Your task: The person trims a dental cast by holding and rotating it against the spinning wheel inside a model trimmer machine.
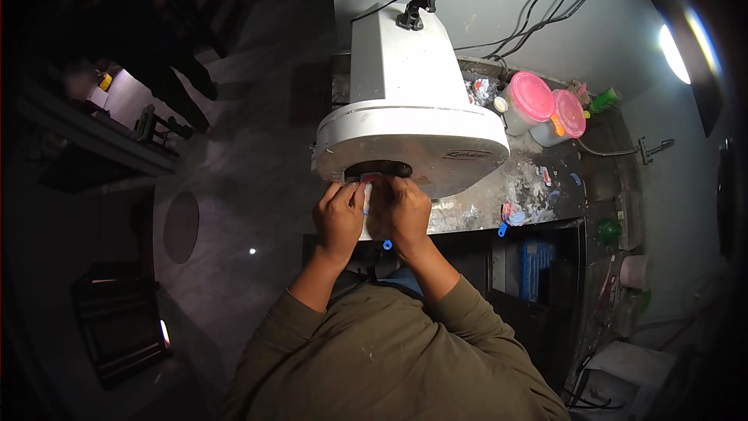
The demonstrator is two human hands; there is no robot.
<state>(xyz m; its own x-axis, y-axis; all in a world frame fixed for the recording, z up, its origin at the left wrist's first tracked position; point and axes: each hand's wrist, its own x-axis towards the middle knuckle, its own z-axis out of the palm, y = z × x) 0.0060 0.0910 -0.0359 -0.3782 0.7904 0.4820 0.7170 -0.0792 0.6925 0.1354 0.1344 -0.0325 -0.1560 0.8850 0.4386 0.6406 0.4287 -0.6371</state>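
A white bench machine [409, 121] with a rounded hood stands in front of me, and a dark opening [378, 167] shows low in its front face. At the lower rim of that opening, my left hand [340, 217] and my right hand [410, 210] pinch a small reddish piece [372, 178] between their fingertips. The fingers cover much of the piece, so its exact kind is unclear. Both hands are closed, their knuckles toward me. Whatever is inside the dark opening cannot be made out.
Tubs with pink lids [531, 96] stand behind the machine on the right of the smeared worktop [475, 210]. Blue-handled things [503, 228] lie by its front edge. Wall cables [530, 29] hang behind. A bright lamp [675, 54] shines at right. Another person [160, 47] stands far left.
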